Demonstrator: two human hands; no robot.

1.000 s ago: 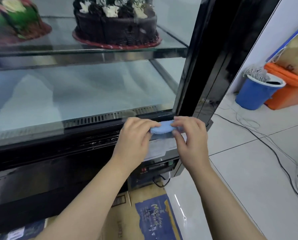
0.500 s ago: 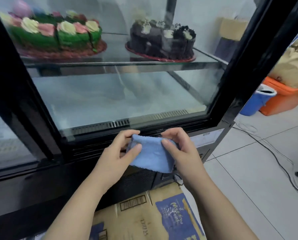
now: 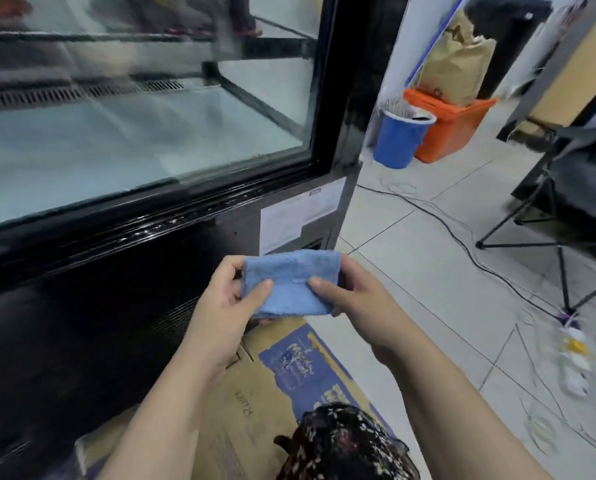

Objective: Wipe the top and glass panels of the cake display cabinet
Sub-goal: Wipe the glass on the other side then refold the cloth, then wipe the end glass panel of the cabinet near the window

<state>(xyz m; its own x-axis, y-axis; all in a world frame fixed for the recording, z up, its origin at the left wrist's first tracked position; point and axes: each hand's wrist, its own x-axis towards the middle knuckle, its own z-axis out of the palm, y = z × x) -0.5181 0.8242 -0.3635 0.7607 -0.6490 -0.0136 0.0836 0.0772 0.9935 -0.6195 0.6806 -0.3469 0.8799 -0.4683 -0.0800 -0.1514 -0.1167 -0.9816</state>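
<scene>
A folded blue cloth [image 3: 289,285] is held flat between both hands, in front of the black base of the cake display cabinet [image 3: 171,220]. My left hand [image 3: 225,306] grips its left edge with the thumb on top. My right hand [image 3: 355,299] grips its right edge the same way. The cabinet's front glass panel [image 3: 133,133] fills the upper left, above and apart from the cloth. The cakes on the glass shelf are blurred at the top edge.
Flattened cardboard [image 3: 272,393] lies on the floor under my arms. A blue bucket [image 3: 398,138] and an orange crate [image 3: 452,129] with a brown paper bag stand at the right of the cabinet. A black cable [image 3: 462,244] crosses the tiles toward a folding stand [image 3: 563,258].
Both hands have drawn the cloth away from the cabinet's lower frame, down and toward me, spreading it from a bunched wad to a flat fold. The view has swung right and down.
</scene>
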